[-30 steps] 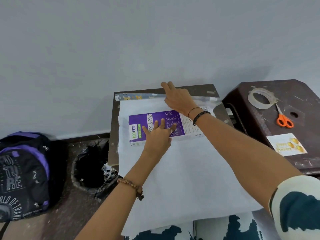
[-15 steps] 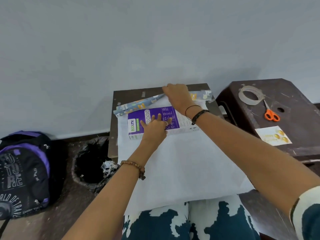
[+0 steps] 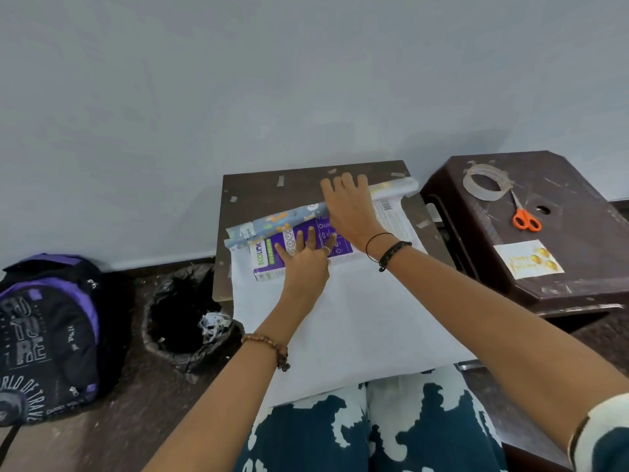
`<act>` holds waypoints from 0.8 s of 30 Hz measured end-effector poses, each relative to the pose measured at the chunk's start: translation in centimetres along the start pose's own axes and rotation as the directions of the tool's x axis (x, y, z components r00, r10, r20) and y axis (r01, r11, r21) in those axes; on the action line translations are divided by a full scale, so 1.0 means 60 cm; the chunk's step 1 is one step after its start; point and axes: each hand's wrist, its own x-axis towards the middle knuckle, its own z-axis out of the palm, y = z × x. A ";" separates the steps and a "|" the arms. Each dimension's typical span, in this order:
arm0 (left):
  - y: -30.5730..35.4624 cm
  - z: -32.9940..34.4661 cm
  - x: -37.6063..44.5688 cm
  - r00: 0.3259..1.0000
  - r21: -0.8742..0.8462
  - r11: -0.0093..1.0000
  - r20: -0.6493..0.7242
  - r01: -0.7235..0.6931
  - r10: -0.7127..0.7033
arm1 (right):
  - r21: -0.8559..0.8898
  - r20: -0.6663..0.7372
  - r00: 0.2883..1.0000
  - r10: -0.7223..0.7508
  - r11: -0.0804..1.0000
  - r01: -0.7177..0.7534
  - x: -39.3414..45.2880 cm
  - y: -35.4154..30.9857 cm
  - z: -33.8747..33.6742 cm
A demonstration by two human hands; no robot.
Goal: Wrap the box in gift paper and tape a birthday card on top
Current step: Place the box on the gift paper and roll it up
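Note:
A purple and white box [image 3: 272, 257] lies flat on a sheet of gift paper [image 3: 357, 321], white side up, spread over a small brown table [image 3: 258, 192]. My left hand [image 3: 304, 264] presses flat on the box with fingers spread. My right hand [image 3: 350, 209] lies with straight fingers on the paper's far edge, whose patterned blue side [image 3: 272, 224] folds over the box's far side. A birthday card [image 3: 527, 258] with gold balloons lies on the dark stool [image 3: 578, 206] to the right, beside a clear tape roll [image 3: 485, 182].
Orange-handled scissors [image 3: 526, 218] lie next to the tape on the stool. A black-lined waste bin [image 3: 183, 321] stands left of the table, and a black and purple backpack [image 3: 44, 338] sits further left. A grey wall rises right behind the table.
My right hand has drawn the paper's far edge toward me, so the patterned side now laps over the box. My left hand has stayed pressed on the box.

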 end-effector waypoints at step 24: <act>-0.008 0.064 0.005 0.940 -0.129 0.983 -0.297 0.133 -0.166 | 0.249 0.136 0.987 -0.087 0.967 0.051 -0.050 0.006 0.027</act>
